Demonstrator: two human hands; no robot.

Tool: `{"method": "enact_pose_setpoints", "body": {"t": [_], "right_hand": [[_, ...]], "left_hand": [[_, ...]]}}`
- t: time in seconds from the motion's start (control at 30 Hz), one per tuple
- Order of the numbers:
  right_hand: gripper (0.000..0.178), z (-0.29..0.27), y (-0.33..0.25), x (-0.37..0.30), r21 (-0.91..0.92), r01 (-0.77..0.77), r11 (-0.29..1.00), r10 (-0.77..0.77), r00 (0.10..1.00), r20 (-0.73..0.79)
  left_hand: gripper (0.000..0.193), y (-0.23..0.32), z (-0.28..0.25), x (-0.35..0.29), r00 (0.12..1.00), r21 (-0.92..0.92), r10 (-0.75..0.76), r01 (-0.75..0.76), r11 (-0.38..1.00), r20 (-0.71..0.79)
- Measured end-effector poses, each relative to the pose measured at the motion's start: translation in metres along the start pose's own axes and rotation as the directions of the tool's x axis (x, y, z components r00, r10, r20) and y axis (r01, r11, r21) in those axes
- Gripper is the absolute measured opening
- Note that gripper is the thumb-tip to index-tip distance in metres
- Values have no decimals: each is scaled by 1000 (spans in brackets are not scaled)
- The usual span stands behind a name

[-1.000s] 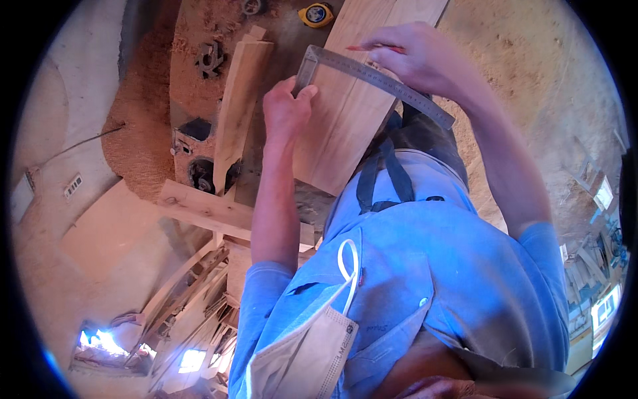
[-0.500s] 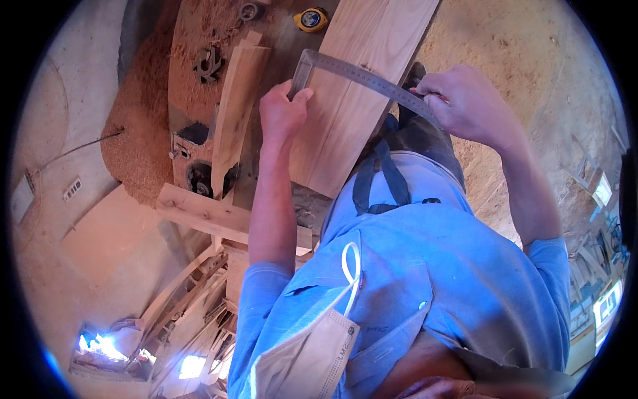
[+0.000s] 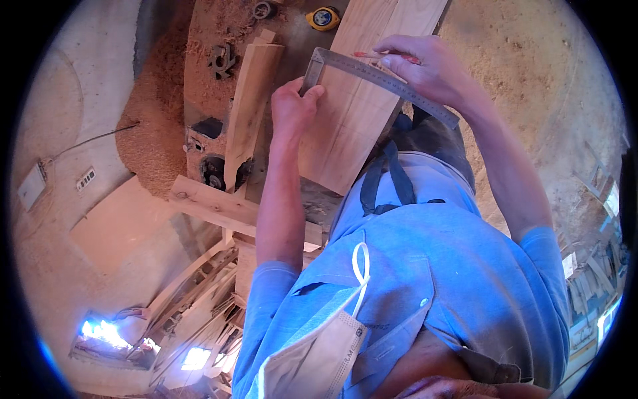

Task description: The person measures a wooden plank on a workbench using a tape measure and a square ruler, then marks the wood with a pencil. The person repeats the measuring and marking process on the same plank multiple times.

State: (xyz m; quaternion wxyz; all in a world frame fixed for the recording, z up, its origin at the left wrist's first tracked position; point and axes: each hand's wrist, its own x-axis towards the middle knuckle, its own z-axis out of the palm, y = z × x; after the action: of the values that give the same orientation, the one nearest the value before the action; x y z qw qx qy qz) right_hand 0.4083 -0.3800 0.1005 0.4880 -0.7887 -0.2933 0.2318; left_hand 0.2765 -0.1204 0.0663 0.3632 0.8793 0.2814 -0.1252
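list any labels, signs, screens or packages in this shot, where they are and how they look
Small white plate with dark marks: on the pale surface at far left, rectangular and tilted.
Pale flat box or panel: left of it near the picture's edge, rectangular, off-white.
No screens or packages can be made out.

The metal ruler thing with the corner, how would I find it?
Start at the wide pale wooden board on the sawdust-covered machine table. The grey steel square lies across it, its corner held by the left hand. It is the only L-shaped metal tool; the right hand holds a red pencil against its long blade.
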Motion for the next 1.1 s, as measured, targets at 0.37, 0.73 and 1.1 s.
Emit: {"method": "enact_pose_setpoints", "body": {"t": [0.37, 0.73, 1.1], "right_hand": [[29, 27, 10, 36, -176, 134, 975, -127, 991, 53], [22, -41, -38, -45, -486, -97, 869, 210, 960, 184], [15, -2, -43, -73, 33, -59, 998, 61, 996, -67]], "left_hand": [[27, -12, 7, 5, 991, 89, 118, -112, 990, -67], [18, -6, 1, -6, 999, -51, 39, -40, 998, -13], [29, -83, -12, -88, 980, -137, -160, 144, 980, -116]]}}
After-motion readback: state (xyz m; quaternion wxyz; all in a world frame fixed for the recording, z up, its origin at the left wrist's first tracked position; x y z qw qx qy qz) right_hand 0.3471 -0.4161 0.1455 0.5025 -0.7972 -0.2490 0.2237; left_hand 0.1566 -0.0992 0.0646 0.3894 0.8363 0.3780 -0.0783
